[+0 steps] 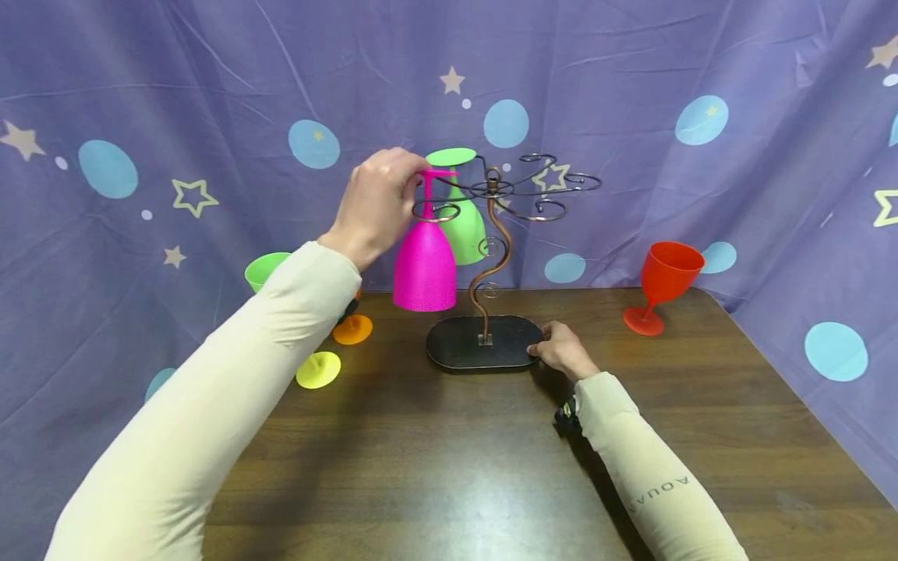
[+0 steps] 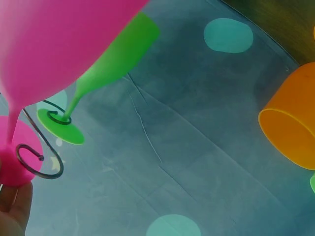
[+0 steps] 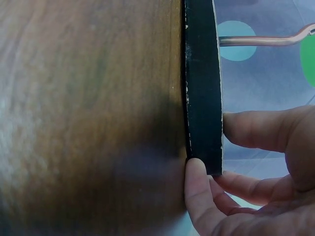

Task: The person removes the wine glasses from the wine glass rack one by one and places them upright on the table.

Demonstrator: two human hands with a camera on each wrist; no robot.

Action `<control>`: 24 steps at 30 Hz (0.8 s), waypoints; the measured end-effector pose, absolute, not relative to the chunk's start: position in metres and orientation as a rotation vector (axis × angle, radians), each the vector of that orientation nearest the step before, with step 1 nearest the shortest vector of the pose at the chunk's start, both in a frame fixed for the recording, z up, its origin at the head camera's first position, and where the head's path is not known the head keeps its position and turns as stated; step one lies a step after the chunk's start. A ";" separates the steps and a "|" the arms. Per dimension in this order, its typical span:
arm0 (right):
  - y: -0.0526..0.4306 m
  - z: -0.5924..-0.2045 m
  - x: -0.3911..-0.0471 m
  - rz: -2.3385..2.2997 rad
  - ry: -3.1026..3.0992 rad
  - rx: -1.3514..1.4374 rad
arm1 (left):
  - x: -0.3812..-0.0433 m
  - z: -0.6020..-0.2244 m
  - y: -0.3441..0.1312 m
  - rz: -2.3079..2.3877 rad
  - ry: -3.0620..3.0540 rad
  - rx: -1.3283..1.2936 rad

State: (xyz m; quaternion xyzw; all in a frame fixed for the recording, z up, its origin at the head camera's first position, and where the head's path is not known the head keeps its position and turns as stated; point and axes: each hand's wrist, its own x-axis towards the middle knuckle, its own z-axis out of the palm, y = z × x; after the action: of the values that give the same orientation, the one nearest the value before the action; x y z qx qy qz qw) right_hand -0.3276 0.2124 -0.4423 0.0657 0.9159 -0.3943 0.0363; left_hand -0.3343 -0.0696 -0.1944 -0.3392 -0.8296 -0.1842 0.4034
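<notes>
In the head view, my left hand [image 1: 382, 199] pinches the foot of a pink goblet [image 1: 425, 269], which hangs upside down at a front left hook of a wire goblet rack [image 1: 500, 241]. Its stem is beside the curled hook [image 2: 58, 172] in the left wrist view; whether it sits fully inside the curl I cannot tell. Behind it, a green goblet [image 1: 466, 234] hangs upside down by its foot from another hook. My right hand [image 1: 561, 352] grips the right end of the rack's black base [image 3: 204, 88], thumb on top and fingers at the edge and below.
A red goblet [image 1: 669, 273] stands upright on the wooden table [image 1: 449, 460] at the right. At the left, partly behind my left arm, are a green goblet [image 1: 265, 269], an orange goblet [image 1: 353, 329] and a yellow goblet [image 1: 319, 370]. A patterned curtain [image 1: 231, 70] hangs behind.
</notes>
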 end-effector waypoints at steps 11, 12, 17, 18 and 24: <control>0.213 -0.442 -0.327 -1.226 2.811 0.192 | -0.312 -0.198 -0.083 -0.551 -1.864 -0.903; 0.213 -0.442 -0.327 -1.227 2.809 0.190 | -0.310 -0.198 -0.085 -0.551 -1.844 -0.895; 0.214 -0.442 -0.328 -1.202 2.816 0.184 | -0.302 -0.203 -0.098 -0.611 -1.787 -0.813; 0.213 -0.442 -0.328 -1.198 2.817 0.181 | -0.300 -0.205 -0.102 -0.614 -1.784 -0.797; 0.213 -0.441 -0.326 -1.212 2.814 0.165 | -0.296 -0.220 -0.122 -0.632 -1.793 -0.716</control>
State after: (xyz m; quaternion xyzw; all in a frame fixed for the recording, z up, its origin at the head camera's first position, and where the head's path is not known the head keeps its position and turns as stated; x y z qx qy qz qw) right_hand -0.3264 0.2133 -0.4408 0.0537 0.9165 -0.3946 0.0366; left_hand -0.2964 -0.1223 -0.2201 -0.2995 -0.7501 -0.2645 0.5269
